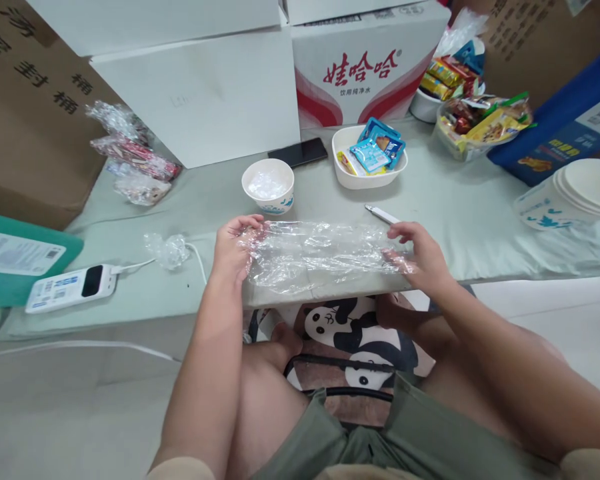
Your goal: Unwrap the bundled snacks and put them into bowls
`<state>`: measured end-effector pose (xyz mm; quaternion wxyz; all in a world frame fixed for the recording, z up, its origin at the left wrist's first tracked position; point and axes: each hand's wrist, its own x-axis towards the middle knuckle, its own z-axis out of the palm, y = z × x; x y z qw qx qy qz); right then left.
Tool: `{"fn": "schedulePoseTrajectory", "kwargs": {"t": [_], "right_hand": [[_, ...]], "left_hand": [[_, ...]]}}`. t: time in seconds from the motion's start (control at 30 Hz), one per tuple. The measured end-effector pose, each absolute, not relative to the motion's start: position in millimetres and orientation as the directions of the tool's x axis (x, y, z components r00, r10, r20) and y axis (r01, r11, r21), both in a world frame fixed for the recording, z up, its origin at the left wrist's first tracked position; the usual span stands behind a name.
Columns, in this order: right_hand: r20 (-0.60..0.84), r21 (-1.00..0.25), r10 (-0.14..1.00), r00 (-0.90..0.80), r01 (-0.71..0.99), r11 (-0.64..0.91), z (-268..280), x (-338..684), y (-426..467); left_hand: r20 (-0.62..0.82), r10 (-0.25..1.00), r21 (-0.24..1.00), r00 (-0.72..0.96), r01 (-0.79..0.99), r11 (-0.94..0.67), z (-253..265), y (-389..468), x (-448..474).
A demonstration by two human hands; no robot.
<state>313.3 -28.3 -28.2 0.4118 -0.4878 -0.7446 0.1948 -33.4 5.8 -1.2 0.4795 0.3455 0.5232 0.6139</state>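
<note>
The clear plastic film (320, 250) is spread out over the near edge of the desk (455, 223), sagging a little and full of wrinkles; from where I stand I can't tell whether it is one sheet or a flattened bag, nor whether its lower side brushes the cloth. The desk runs the whole width, draped in pale green. Along its back edge stands a white carton (360, 77) with red lettering. Towards the right end sits a stack of paper bowls (540, 207), leaning over. Nearer the back edge than the front there's a white tub (370, 180) of bright sachets, and to its left a paper bowl (267, 205) with something clear and crumpled inside.

Then the hands. The left hand (237, 247) has the film's left end gathered between thumb and curled fingers; the right hand (420, 257) holds the other end, thumb and fingers only a little apart. Opening the film out looks to be the step in hand, and I'd say the next move calls for an even, gentle pull from both sides, so it doesn't cling to itself.

Smaller yet, a dark phone (300, 153) lies behind the paper bowl, and a slim white tool (383, 215), pen or cutter, lies just beyond the right fingers.
</note>
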Motion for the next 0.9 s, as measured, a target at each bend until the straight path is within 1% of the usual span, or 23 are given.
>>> {"fn": "schedulePoseTrajectory", "kwargs": {"t": [0.07, 0.13, 0.2, 0.27, 0.37, 0.43, 0.47, 0.5, 0.57, 0.6, 0.67, 0.77, 0.8, 0.83, 0.9], "right_hand": [[0.326, -0.771, 0.937, -0.124, 0.539, 0.339, -36.8, 309.4, -24.0], [0.265, -0.791, 0.955, -0.130, 0.537, 0.293, -41.0, 302.9, -18.6], [0.262, -0.783, 0.953, -0.153, 0.543, 0.303, -39.4, 295.1, -13.0], [0.300, -0.802, 0.945, -0.130, 0.502, 0.323, -33.0, 288.1, -8.8], [0.345, -0.895, 0.938, 0.039, 0.315, 0.316, -21.6, 281.6, -6.6], [0.293, -0.948, 0.943, 0.156, 0.171, 0.267, -17.2, 280.1, -7.6], [0.236, -0.969, 0.956, 0.173, 0.119, 0.218, -16.3, 280.0, -8.6], [0.160, -0.985, 0.975, 0.157, 0.093, 0.147, -16.2, 280.1, -9.9], [0.004, -0.993, 0.998, 0.061, 0.118, -0.004, -17.1, 280.8, -12.5], [-0.041, -0.989, 0.999, 0.018, 0.140, -0.043, -17.4, 281.3, -13.7], [-0.054, -0.988, 0.999, 0.003, 0.143, -0.054, -16.6, 282.5, -15.6], [-0.048, -0.994, 0.995, 0.087, 0.093, -0.056, -11.0, 284.8, -17.0], [-0.052, -0.994, 0.993, 0.109, 0.092, -0.062, -8.5, 285.5, -17.2], [-0.041, -0.994, 0.991, 0.124, 0.100, -0.053, -6.0, 286.2, -17.5], [0.026, -0.993, 0.988, 0.150, 0.118, 0.009, -2.0, 287.4, -18.0]], "left_hand": [[-0.101, 0.949, 0.958, -0.299, -0.285, 0.012, -0.3, 7.3, -32.4], [-0.133, 0.950, 0.941, -0.283, -0.338, 0.031, 2.2, 8.3, -30.6], [-0.195, 0.947, 0.923, -0.255, -0.374, 0.089, 5.9, 8.0, -30.3], [-0.284, 0.938, 0.906, -0.199, -0.376, 0.195, 9.5, 5.9, -31.9], [-0.434, 0.898, 0.874, -0.074, -0.278, 0.399, 13.1, 0.4, -34.3], [-0.480, 0.877, 0.865, -0.034, -0.185, 0.467, 14.2, -2.8, -33.3], [-0.472, 0.881, 0.873, -0.033, -0.159, 0.461, 14.6, -3.8, -32.0], [-0.447, 0.893, 0.887, -0.046, -0.151, 0.436, 14.8, -4.2, -30.3], [-0.381, 0.920, 0.917, -0.095, -0.168, 0.362, 14.5, -3.7, -26.9], [-0.352, 0.928, 0.929, -0.122, -0.166, 0.331, 13.7, -3.1, -25.4], [-0.293, 0.939, 0.956, -0.182, -0.079, 0.283, 10.1, -1.5, -23.6], [-0.168, 0.958, 0.965, -0.231, 0.162, 0.208, 2.0, 0.5, -21.9], [-0.144, 0.964, 0.961, -0.225, 0.202, 0.190, -0.2, 1.0, -21.2], [-0.133, 0.967, 0.963, -0.219, 0.201, 0.178, -1.6, 1.4, -20.4], [-0.144, 0.965, 0.979, -0.221, 0.109, 0.172, -1.5, 2.1, -18.5]]}}
